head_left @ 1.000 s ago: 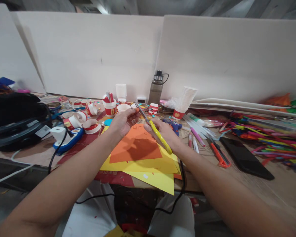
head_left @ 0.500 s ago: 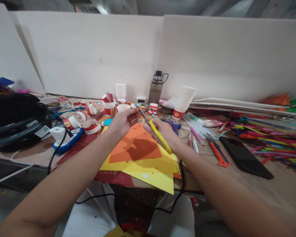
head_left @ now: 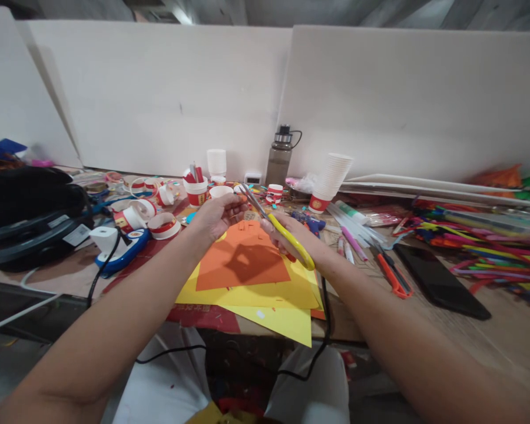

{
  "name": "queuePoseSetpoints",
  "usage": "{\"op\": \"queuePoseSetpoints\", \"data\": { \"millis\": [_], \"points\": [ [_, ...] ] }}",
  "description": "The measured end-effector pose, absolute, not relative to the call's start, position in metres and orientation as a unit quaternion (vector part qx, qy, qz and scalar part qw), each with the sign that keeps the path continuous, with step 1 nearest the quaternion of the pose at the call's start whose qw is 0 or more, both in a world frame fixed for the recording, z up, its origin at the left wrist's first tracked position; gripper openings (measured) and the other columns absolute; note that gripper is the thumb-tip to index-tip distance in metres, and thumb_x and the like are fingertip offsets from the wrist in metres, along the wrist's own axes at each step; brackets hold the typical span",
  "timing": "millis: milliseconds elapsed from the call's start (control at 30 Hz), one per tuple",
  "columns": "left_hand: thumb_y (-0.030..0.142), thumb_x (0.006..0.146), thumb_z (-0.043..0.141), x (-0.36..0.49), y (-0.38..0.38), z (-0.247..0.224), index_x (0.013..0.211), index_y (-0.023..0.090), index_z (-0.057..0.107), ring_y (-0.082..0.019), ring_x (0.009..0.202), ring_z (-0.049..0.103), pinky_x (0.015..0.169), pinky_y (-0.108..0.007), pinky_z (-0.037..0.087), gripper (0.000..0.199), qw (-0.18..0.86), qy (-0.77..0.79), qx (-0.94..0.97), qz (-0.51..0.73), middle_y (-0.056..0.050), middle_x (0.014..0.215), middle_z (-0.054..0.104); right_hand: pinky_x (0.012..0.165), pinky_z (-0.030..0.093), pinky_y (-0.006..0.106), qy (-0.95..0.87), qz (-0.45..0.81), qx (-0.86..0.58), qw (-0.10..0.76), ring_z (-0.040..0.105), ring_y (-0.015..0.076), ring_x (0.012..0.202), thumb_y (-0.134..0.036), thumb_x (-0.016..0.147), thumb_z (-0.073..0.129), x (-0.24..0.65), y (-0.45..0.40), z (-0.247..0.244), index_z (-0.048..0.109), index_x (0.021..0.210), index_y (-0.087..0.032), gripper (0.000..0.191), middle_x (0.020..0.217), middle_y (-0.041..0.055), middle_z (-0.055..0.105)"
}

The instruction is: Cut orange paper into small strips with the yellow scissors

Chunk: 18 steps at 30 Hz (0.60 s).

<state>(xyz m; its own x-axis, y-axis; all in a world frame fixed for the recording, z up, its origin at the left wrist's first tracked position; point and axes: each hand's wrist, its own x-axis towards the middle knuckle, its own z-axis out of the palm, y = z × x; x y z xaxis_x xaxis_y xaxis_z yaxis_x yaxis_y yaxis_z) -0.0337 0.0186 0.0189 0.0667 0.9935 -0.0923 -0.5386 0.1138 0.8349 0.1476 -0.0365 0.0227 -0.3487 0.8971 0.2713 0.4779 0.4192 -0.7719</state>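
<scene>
My right hand (head_left: 294, 235) is wrapped round the yellow handle of a pair of scissors (head_left: 290, 238), whose metal blades point up and to the left and look slightly parted. My left hand (head_left: 221, 218) is closed in a pinch at the blade tips. A small orange paper piece (head_left: 244, 199) shows at its fingertips, mostly hidden. Below both hands lies an orange sheet (head_left: 242, 268) with small cut scraps on it, on top of yellow sheets (head_left: 269, 299).
Cut paper cup rings (head_left: 163, 225) and a blue power strip (head_left: 126, 253) lie left. At the back stand a water bottle (head_left: 279, 159) and stacked paper cups (head_left: 331, 184). A utility knife (head_left: 393, 277), a black phone (head_left: 441, 282) and colourful pipe cleaners (head_left: 503, 241) lie right.
The scissors have turned slightly in my right hand, and their blades look more parted. My left hand has shifted slightly, still pinching the orange paper piece.
</scene>
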Motion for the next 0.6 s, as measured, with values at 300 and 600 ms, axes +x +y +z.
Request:
{"op": "queuePoseSetpoints", "data": {
  "millis": [300,600],
  "points": [
    [0.011,0.067,0.066,-0.037,0.018,0.018,0.066,0.011,0.063,-0.013,0.057,0.063,0.053,-0.021,0.047,0.003,0.612,0.371,0.424,0.555,-0.008,0.065,0.067,0.044,0.032,0.022,-0.731,0.346,-0.452,0.375,0.041,0.0083,0.047,-0.055,0.081,0.055,0.147,-0.032,0.018,0.047,0.078,-0.020,0.036,0.057,-0.0049,0.045],
    [0.012,0.065,0.067,-0.026,0.004,0.010,0.067,0.012,0.070,-0.014,0.055,0.062,0.056,-0.022,0.047,0.003,0.492,0.379,0.651,0.436,-0.009,0.063,0.068,0.060,0.044,0.025,-0.674,0.382,-0.369,0.514,0.052,0.0103,0.061,-0.035,0.071,0.069,0.145,-0.028,0.011,0.045,0.101,-0.022,0.040,0.074,-0.0032,0.055]
  ]
}}
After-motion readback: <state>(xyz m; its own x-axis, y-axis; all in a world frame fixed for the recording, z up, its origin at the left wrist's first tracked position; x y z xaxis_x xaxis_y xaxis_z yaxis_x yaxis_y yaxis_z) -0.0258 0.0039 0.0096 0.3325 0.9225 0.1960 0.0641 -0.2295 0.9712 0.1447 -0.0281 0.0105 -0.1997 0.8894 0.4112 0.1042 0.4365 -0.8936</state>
